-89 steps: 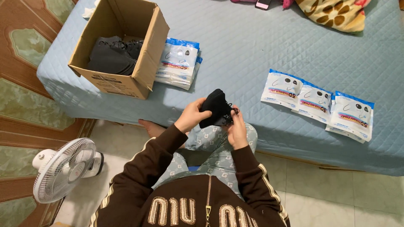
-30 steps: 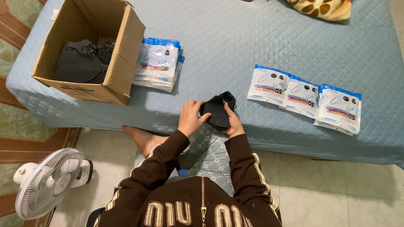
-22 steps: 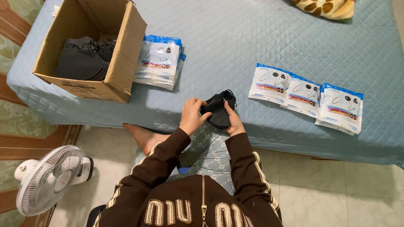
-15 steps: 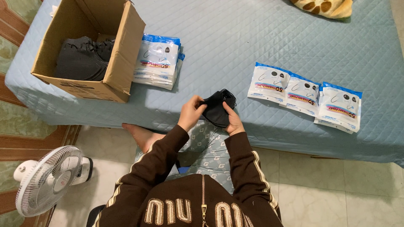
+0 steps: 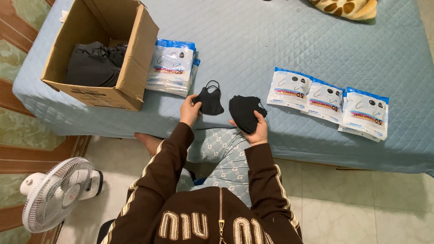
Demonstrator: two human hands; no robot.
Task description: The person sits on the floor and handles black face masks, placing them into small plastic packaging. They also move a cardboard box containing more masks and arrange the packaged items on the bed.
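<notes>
My left hand (image 5: 189, 111) pinches a single black face mask (image 5: 209, 99) by its lower edge, its ear loop curling at the top. To its right, my right hand (image 5: 256, 130) grips a small stack of black masks (image 5: 244, 112) from below. Both hands hover over the near edge of the light blue quilted bed (image 5: 280, 40), a short gap between the two bundles.
An open cardboard box (image 5: 135, 58) with more black masks (image 5: 92, 63) stands at the left. A pile of blue-and-white mask pouches (image 5: 172, 68) leans beside it. Three pouches (image 5: 327, 100) lie in a row at the right. A white fan (image 5: 56, 194) stands on the floor.
The masks were held together in both hands. My left hand has now drawn one mask off to the left, away from the stack in my right hand.
</notes>
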